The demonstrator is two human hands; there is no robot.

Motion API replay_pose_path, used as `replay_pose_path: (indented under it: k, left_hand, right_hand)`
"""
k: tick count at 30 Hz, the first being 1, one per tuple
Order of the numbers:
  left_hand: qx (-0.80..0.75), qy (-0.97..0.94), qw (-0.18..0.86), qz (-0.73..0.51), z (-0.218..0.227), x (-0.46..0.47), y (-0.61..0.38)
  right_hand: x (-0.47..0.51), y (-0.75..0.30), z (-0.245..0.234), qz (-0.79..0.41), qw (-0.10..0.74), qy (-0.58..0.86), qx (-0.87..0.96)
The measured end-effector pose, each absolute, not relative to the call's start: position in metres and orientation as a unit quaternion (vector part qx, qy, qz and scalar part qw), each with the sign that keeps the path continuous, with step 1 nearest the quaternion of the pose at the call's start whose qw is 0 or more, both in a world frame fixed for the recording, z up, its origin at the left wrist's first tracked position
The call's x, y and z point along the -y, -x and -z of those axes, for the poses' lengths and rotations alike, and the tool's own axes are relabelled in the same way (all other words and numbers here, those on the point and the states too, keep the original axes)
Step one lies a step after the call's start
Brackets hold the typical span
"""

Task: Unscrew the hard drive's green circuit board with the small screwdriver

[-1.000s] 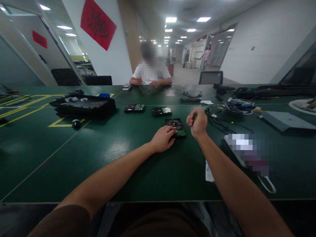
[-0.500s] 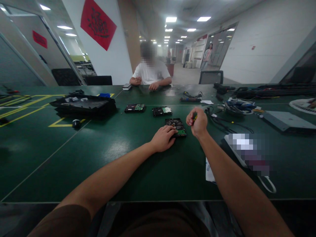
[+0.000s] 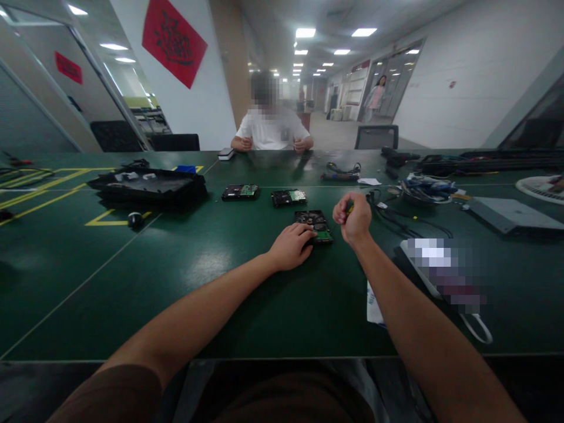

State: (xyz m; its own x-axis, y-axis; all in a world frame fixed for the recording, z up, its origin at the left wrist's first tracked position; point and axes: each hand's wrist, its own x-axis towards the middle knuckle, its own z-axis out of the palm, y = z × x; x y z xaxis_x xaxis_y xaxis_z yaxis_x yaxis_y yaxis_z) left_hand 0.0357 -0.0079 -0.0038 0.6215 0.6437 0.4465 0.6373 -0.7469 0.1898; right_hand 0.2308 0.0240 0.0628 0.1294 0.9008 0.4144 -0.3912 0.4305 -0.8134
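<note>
A black hard drive [image 3: 314, 223] with a green circuit board lies on the green table [image 3: 185, 276] right in front of me. My left hand [image 3: 289, 247] rests on its near left corner, fingers curled over the edge and holding it down. My right hand [image 3: 352, 217] hovers just right of the drive, closed in a fist round a small tool with a yellow handle [image 3: 349, 208]; only a sliver of the tool shows.
Two more hard drives [image 3: 240, 192] [image 3: 288, 198] lie farther back. A black tray [image 3: 147, 187] sits at left, cables [image 3: 396, 214] and a grey box [image 3: 506, 214] at right. A person in a white shirt [image 3: 273, 132] sits across the table.
My hands have stayed where they were. The person across the table has moved one hand to the right.
</note>
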Motion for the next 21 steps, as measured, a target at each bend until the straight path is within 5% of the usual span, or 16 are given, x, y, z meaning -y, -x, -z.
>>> replay_pose_path:
  k: [21]
  left_hand:
    - [-0.357, -0.901, 0.007, -0.247, 0.0036, 0.0073, -0.0358]
  right_hand:
    - [-0.022, -0.2309, -0.0658, -0.444, 0.708, 0.289, 0.467]
